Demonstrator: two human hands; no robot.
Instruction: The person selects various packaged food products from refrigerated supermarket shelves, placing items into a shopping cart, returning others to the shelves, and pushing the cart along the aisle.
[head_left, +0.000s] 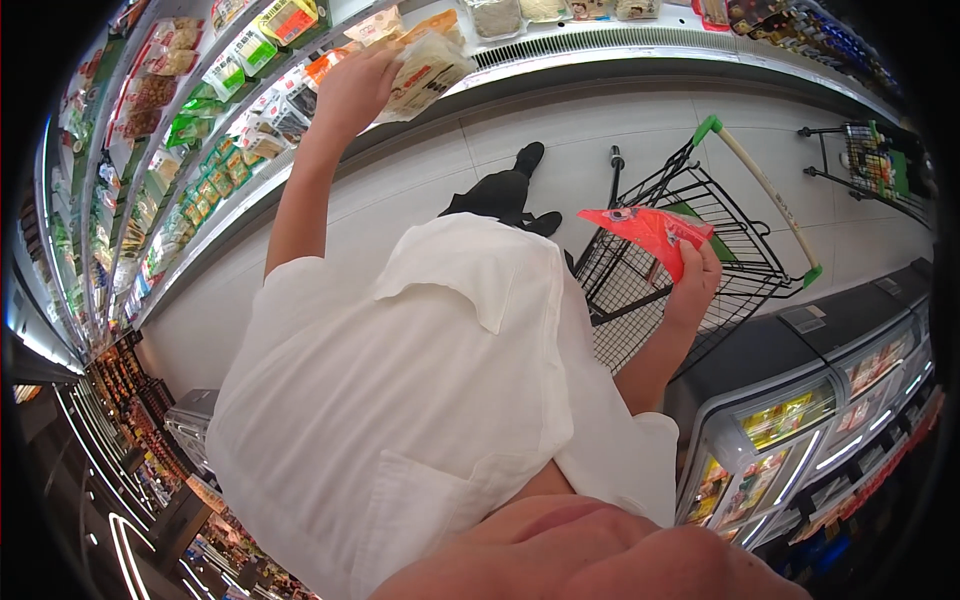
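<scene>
My left hand (352, 94) grips the edge of a clear, printed plastic pack of pale food (426, 75) at the front of the chilled shelf. Some of its fingers are hidden by the pack. Close beside this hand are an orange-and-white packet (326, 64) and a pale pink packet (376, 25) on the shelf. My right hand (694, 277) pinches a red plastic packet (649, 232) by one end, above the wire shopping cart (637, 300). The packet bears printing and hangs partly folded.
Tiers of the refrigerated display (202, 112) hold many packaged foods on the left. A black vent grille (615, 46) runs along its front edge. A second cart (874, 161) stands at the far right. Glass-topped freezers (787, 412) line the lower right. My shoes (529, 159) stand on the tiled floor.
</scene>
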